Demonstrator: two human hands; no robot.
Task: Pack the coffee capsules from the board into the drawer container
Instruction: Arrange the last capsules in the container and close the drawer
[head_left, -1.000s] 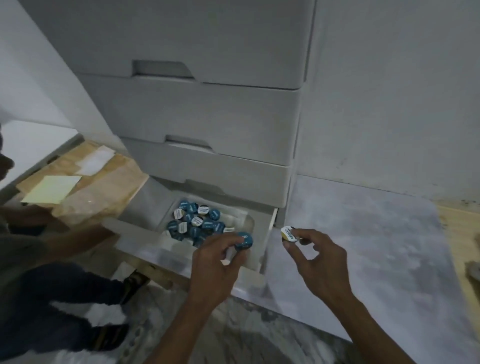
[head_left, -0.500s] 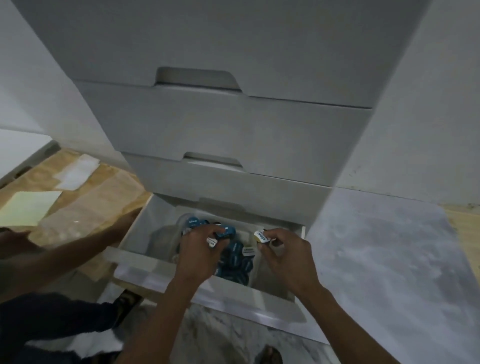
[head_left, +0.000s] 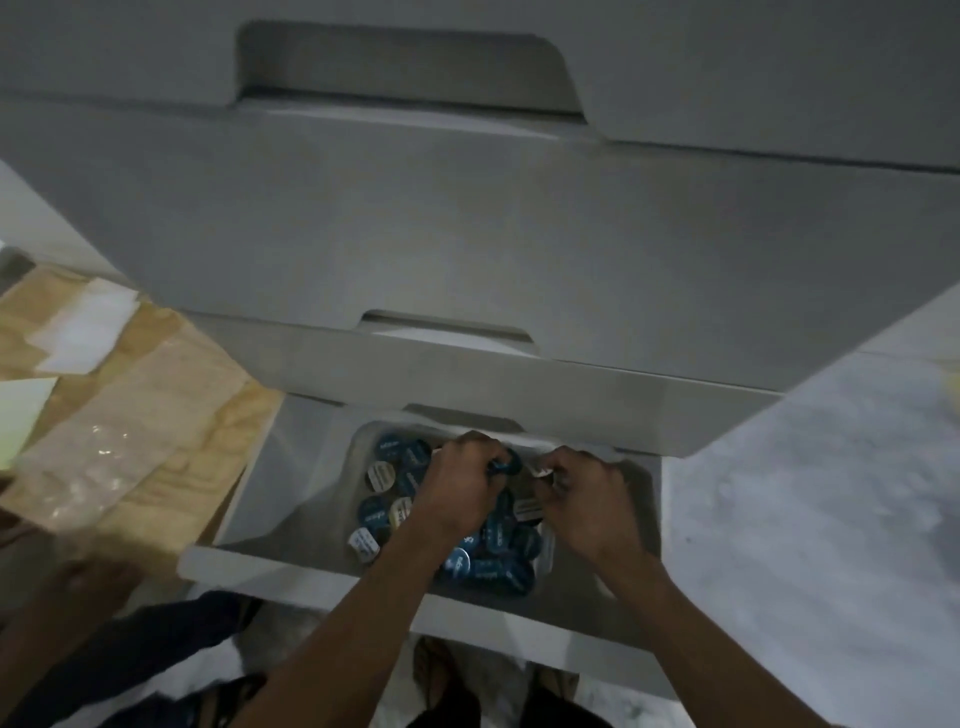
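Seen from the head view, both hands reach down into the open bottom drawer (head_left: 249, 558) of a grey drawer unit (head_left: 467, 218). The left hand (head_left: 457, 488) hovers over the middle of the drawer with its fingers curled round a blue capsule (head_left: 506, 462), which peeks out at the fingertips. Just beside it, toward the drawer's right side, the right hand (head_left: 587, 499) pinches a pale capsule (head_left: 540, 472) between thumb and fingers. The two held capsules sit close together, near the drawer's back edge, and whether they touch is hard to tell. Under the hands a heap of capsules (head_left: 488, 551), mostly blue with a few pale ones, lies in a clear tray (head_left: 358, 441) inside the drawer. Left of the drawer lies a wooden board (head_left: 171, 426) with plastic wrap (head_left: 88, 462) and white paper (head_left: 88, 322) on it. Right of the drawer is a grey marbled floor (head_left: 805, 519).
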